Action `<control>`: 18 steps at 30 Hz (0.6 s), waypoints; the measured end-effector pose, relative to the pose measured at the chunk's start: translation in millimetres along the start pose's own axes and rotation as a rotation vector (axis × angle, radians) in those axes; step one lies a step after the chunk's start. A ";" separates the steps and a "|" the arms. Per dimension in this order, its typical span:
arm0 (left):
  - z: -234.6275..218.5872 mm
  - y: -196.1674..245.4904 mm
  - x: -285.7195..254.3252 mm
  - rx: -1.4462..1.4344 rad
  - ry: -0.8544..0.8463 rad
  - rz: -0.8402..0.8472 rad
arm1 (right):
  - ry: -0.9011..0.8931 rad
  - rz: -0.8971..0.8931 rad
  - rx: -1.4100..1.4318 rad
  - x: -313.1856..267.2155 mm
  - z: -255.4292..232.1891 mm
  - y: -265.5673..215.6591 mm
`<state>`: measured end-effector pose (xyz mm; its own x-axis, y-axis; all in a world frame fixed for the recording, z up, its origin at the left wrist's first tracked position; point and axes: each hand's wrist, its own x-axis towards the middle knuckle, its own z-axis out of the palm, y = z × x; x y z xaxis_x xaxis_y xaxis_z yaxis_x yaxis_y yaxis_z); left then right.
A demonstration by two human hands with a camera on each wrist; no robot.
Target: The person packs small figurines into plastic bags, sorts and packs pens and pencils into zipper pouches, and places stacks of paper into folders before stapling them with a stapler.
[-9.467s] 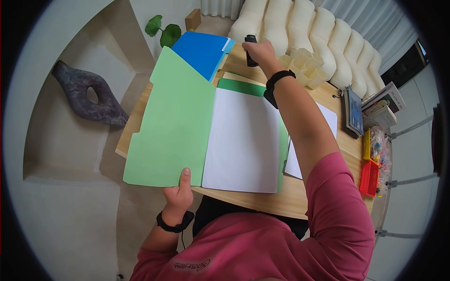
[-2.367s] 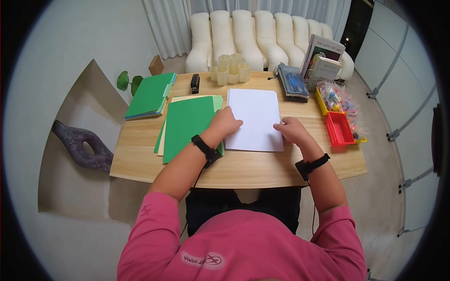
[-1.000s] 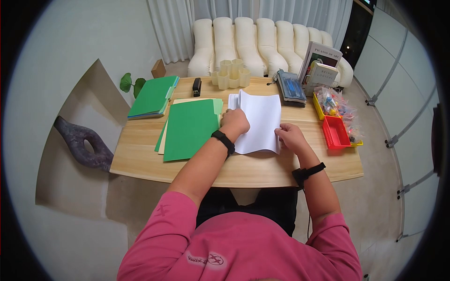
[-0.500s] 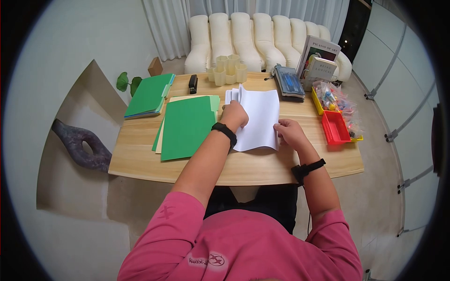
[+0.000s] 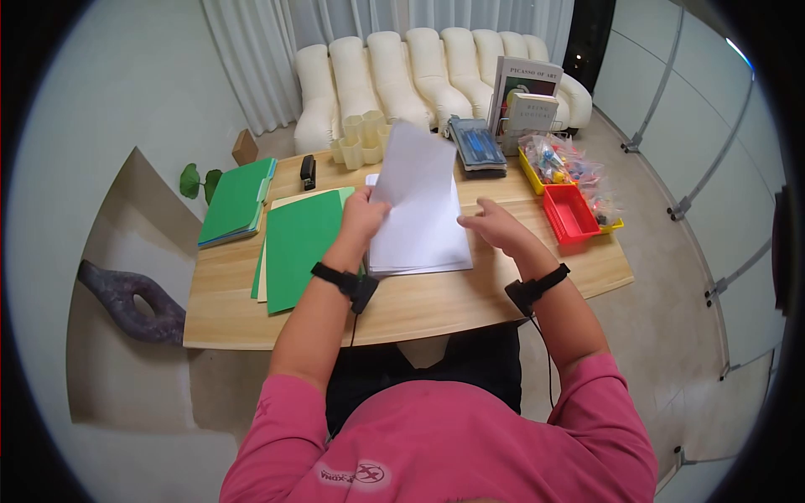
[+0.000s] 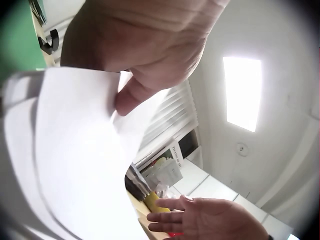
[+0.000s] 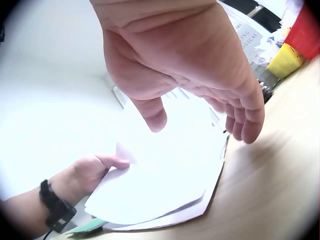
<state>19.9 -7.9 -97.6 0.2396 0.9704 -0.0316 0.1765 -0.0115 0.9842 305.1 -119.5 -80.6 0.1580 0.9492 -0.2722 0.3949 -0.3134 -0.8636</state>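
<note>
My left hand pinches white paper by its left side, thumb on top. The far end of this paper rises off the white stack in the head view. In the left wrist view several sheet edges fan out below the left thumb. My right hand is held just right of the stack, fingers extended and holding nothing. The right wrist view shows its thumb apart from the fingers, above the paper. Left of the stack lies a green folder over cream and light green ones.
More folders are piled at the back left, near a black stapler. A cream hexagonal holder stands behind the paper. A pencil pouch, books, a red basket and a yellow basket line the right.
Earlier both hands held the paper at its sides, and its top sheets buckled. Now the right hand has let go, and the left has lifted the paper's far end. The head view has shifted.
</note>
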 end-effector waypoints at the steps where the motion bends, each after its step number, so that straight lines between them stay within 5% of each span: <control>1: -2.7 5.5 -4.8 -0.220 -0.018 0.080 | 0.118 -0.105 -0.079 4.7 0.4 1.2; 2: -5.4 16.5 -11.9 -0.218 -0.024 0.077 | 0.142 -0.137 0.066 0.8 0.6 -9.9; 4: -9.7 38.2 -26.2 -0.387 -0.114 0.340 | 0.205 -0.230 0.176 13.2 2.8 -11.7; 8: -12.9 55.4 -42.9 -0.386 -0.228 0.451 | 0.230 -0.769 0.644 4.2 10.1 -46.5; 14: -10.3 32.7 -46.1 -0.235 -0.068 0.661 | 0.122 -0.774 0.727 -5.6 28.2 -36.2; 18: 2.2 15.5 -45.0 -0.144 0.076 0.572 | 0.112 -0.721 0.663 1.8 35.7 -21.1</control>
<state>14.0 -52.2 -81.3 0.1883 0.8342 0.5184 -0.0929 -0.5103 0.8550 264.7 -110.1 -78.0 0.1771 0.8877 0.4249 -0.1515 0.4512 -0.8795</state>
